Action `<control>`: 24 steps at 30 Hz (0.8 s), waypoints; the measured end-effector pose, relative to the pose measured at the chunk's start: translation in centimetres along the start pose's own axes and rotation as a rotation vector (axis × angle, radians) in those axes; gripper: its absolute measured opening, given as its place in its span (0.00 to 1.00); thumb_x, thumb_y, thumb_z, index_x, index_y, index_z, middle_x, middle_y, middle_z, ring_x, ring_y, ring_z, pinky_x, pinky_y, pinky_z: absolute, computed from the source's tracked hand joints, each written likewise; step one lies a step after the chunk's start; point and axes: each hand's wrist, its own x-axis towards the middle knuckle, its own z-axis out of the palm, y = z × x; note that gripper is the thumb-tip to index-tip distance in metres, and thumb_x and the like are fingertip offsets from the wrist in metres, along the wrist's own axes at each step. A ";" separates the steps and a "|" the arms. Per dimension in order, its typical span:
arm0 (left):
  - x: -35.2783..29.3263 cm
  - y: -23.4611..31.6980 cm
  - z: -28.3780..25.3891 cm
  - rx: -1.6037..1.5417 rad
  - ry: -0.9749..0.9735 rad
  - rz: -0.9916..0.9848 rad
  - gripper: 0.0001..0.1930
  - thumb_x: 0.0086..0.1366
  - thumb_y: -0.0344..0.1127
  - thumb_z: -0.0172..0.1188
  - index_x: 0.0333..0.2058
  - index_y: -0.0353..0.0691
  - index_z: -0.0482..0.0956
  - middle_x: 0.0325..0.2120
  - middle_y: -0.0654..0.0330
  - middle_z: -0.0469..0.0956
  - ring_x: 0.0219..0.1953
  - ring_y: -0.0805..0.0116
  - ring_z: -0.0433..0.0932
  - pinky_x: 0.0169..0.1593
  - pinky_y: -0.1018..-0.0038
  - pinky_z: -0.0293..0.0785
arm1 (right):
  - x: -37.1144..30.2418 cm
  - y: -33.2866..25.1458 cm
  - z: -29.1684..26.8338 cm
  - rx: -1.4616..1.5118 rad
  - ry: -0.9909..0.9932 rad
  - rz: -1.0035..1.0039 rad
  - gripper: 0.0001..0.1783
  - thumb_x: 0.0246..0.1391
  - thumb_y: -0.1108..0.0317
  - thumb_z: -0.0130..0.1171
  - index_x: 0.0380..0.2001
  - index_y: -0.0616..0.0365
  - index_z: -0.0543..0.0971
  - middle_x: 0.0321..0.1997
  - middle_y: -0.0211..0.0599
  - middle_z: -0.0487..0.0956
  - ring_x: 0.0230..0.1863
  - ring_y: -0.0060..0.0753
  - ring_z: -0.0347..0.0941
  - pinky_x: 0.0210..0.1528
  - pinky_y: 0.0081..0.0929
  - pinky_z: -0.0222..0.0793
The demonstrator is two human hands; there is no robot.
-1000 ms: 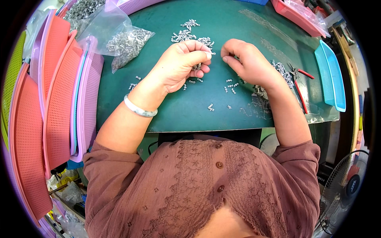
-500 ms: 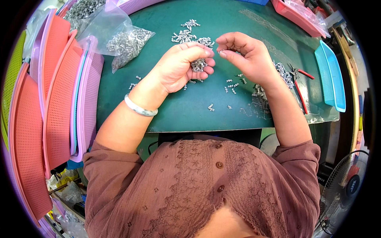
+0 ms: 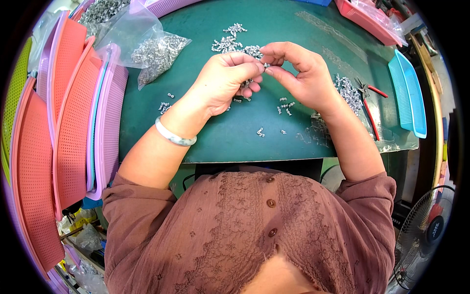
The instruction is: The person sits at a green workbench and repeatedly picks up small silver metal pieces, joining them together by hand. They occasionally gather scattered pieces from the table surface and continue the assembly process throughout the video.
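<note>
My left hand (image 3: 226, 81) is closed around several small silver metal parts (image 3: 246, 84), partly hidden behind its fingers. At its thumb and fingertip a tiny silver metal part (image 3: 266, 65) sits between both hands. My right hand (image 3: 304, 73) pinches that same part from the other side with thumb and forefinger. Beyond my hands a heap of the same silver parts (image 3: 227, 45) lies on the green tabletop (image 3: 220, 142). Loose ones (image 3: 285, 106) are scattered below the right hand. Another pile (image 3: 348, 93) shows beside my right wrist.
Red-handled pliers (image 3: 370, 112) lie at the right, near a blue basket (image 3: 407, 93). A clear bag of metal parts (image 3: 159, 54) rests at the back left. Stacked pink and purple baskets (image 3: 78, 127) border the left side. A fan (image 3: 423, 235) stands at the lower right.
My right hand has moved left, bringing its fingertips to the left hand's. The left fingers have curled further over the parts they hold.
</note>
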 end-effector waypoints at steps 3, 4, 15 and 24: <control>0.0 0.1 0.0 0.004 0.004 0.010 0.05 0.57 0.32 0.58 0.32 0.38 0.76 0.23 0.64 0.75 0.22 0.77 0.73 0.24 0.85 0.68 | 0.0 0.1 0.0 0.032 0.008 0.015 0.15 0.42 0.78 0.59 0.38 0.61 0.75 0.30 0.36 0.77 0.32 0.27 0.75 0.35 0.22 0.70; 0.0 0.1 0.1 -0.001 0.010 0.010 0.05 0.56 0.32 0.58 0.31 0.38 0.76 0.23 0.64 0.75 0.22 0.77 0.73 0.24 0.84 0.68 | -0.1 0.2 0.0 0.034 0.009 0.019 0.15 0.42 0.78 0.59 0.38 0.61 0.75 0.30 0.36 0.77 0.32 0.27 0.74 0.35 0.22 0.70; -0.1 0.2 0.2 0.048 0.025 0.068 0.05 0.56 0.32 0.59 0.30 0.39 0.76 0.22 0.65 0.74 0.22 0.78 0.72 0.24 0.86 0.66 | -0.1 0.4 -0.3 0.015 0.007 0.011 0.15 0.42 0.78 0.59 0.38 0.61 0.75 0.29 0.35 0.77 0.30 0.26 0.73 0.34 0.22 0.69; 0.2 0.7 -0.6 0.019 0.048 0.014 0.05 0.58 0.33 0.57 0.31 0.38 0.76 0.22 0.67 0.73 0.22 0.79 0.71 0.25 0.85 0.66 | 0.2 1.1 -2.6 -0.076 -0.313 0.015 0.09 0.37 0.82 0.49 0.26 0.63 0.76 0.25 0.40 0.74 0.31 0.38 0.71 0.35 0.26 0.68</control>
